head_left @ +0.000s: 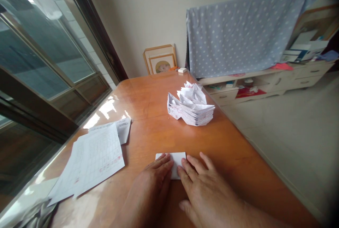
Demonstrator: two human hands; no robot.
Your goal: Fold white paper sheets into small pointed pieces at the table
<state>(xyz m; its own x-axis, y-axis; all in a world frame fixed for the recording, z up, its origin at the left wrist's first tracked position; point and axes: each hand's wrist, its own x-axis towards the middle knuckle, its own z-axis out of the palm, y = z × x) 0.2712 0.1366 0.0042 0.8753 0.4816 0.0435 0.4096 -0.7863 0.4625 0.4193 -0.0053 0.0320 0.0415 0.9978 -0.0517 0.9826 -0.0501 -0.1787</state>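
A small folded sheet of white paper (177, 161) lies flat on the wooden table (143, 136), right in front of me. My left hand (156, 175) rests on its left side, fingers stretched out flat and close together. On the right side, my right hand (201, 182) touches the paper with its fingertips, the fingers spread and the thumb apart. The lower left of the paper is hidden under my left hand. Beyond my hands stands a stack of folded paper boats (190, 109), nested in one another.
Loose printed sheets (97, 157) lie on the left of the table, with grey cloth (37, 215) at the lower left corner. A small white box (182, 70) is at the far end. A polka-dot cloth (238, 37) hangs over the low cabinet (280, 83).
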